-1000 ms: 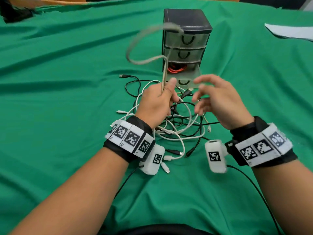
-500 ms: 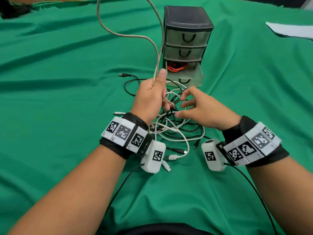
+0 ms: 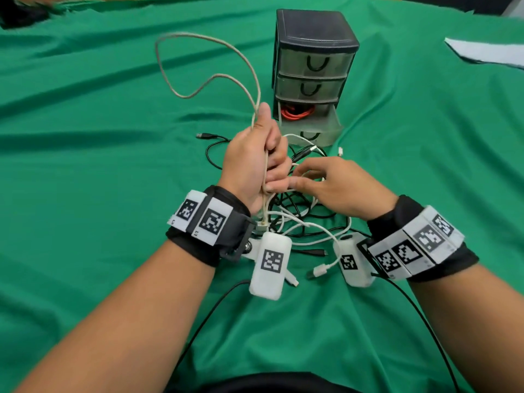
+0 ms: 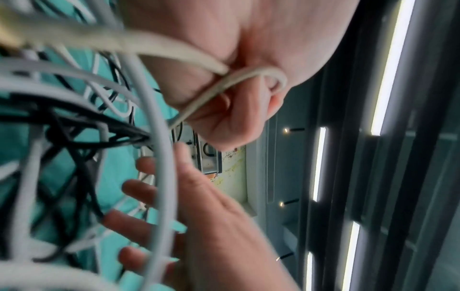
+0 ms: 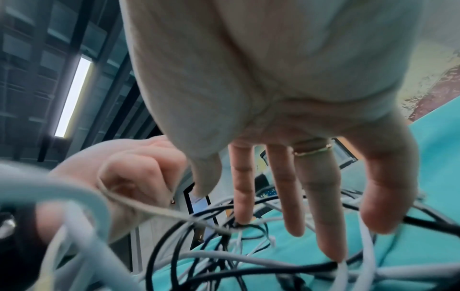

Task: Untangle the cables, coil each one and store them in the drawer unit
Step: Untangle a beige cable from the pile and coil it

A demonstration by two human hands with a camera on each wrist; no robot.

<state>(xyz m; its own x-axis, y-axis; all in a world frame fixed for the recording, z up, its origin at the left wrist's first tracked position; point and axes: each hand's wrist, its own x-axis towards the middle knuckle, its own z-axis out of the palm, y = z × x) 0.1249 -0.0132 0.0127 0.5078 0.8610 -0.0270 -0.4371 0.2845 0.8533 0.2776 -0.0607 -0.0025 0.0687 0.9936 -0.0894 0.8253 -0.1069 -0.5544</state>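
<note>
Since a moment ago, our beige cable loop has dropped lower; left hand grips it, right hand fingers spread wide over the tangle.

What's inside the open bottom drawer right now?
An orange cable lies coiled in the pulled-out bottom drawer. The back of the drawer is hidden under the drawer unit, so anything else there is unseen.

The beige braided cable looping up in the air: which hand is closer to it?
Left. The left hand grips the beige braided cable in its fist, loop rising above the thumb. The right hand is beside it with straight fingers over the tangled cables, not holding the beige one.
</note>
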